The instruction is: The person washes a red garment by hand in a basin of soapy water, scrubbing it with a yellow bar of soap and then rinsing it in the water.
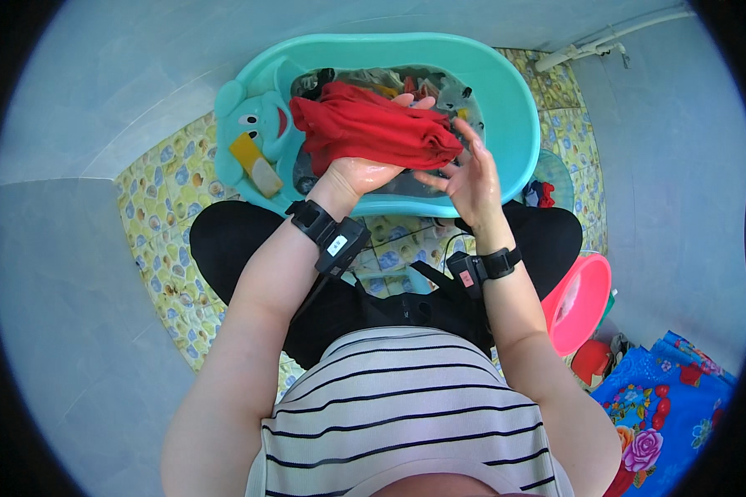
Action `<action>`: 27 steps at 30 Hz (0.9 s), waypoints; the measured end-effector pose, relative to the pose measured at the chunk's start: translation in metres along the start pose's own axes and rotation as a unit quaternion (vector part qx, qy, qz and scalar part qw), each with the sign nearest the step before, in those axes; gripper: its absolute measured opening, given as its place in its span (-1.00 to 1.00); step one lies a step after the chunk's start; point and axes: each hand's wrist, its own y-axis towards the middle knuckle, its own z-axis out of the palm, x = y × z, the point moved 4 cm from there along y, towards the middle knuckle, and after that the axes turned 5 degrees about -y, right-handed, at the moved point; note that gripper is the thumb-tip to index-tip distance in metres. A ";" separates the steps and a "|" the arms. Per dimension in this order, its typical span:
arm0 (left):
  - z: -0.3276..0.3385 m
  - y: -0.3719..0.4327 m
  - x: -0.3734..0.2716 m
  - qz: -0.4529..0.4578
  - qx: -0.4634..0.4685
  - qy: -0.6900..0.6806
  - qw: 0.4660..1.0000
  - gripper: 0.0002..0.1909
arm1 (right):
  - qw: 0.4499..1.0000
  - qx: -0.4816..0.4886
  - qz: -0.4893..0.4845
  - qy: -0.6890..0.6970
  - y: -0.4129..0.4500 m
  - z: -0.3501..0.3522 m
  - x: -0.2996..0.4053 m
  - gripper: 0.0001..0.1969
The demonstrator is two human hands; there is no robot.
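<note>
A bunched red cloth garment [379, 127] lies across my left hand [370, 174], whose palm is under it and whose fingertips show past its far side. My right hand [475, 174] is by the cloth's right end, fingers spread; whether its fingertips touch the fabric I cannot tell. Both hands look wet. Below them is a turquoise plastic tub [510, 124] with a cartoon animal face at its left end. Dark water [410, 184] in the tub holds several soaked clothes [373, 77], partly hidden by the red cloth.
A yellow and white block [256, 164], maybe soap, rests on the tub's left rim. To the right are a pale green basin [562, 171] with small clothes, a pink bucket [581, 304] and a blue flowered fabric [646, 404]. A pipe with a tap [597, 50] runs along the wall.
</note>
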 end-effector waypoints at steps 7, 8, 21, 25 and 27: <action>-0.010 0.001 0.001 -0.015 -0.017 0.043 0.999 -0.44 | 0.991 -0.103 0.059 -0.063 0.015 0.001 -0.026 -0.71; -0.019 0.002 -0.004 0.002 -0.062 0.090 0.994 -0.46 | 0.989 -0.135 0.051 -0.042 0.016 0.001 -0.029 -0.82; 0.002 -0.005 0.001 -0.025 0.108 0.116 0.987 -0.39 | 0.934 -0.207 -0.237 -0.167 0.042 -0.019 0.003 -0.86; -0.003 -0.002 -0.013 0.084 -0.091 0.041 0.991 -0.65 | 0.965 -0.198 -0.168 -0.035 0.048 -0.003 -0.012 -0.81; -0.011 -0.001 -0.017 0.098 -0.098 0.060 0.988 -0.72 | 0.976 -0.179 -0.087 0.083 0.048 0.006 -0.014 -0.75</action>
